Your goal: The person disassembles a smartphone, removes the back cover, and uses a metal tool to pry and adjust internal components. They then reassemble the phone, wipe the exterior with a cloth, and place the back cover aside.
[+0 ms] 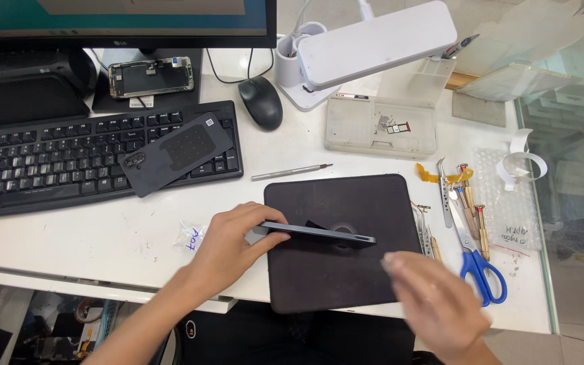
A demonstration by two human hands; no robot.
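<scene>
A phone [319, 234] is being held on edge over the dark mat [373, 284] near the table's front edge, pinched in the left hand [228, 247], while the blurred right hand [434, 304], grip unclear, is hovering beside it; its back cover [177, 152] is lying apart on the keyboard [35, 169].

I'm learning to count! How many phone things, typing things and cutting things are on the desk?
Phone things: 3 (phone held on edge, back cover, screen part)
Typing things: 2 (keyboard, mouse)
Cutting things: 1 (blue scissors)
Total: 6
</scene>
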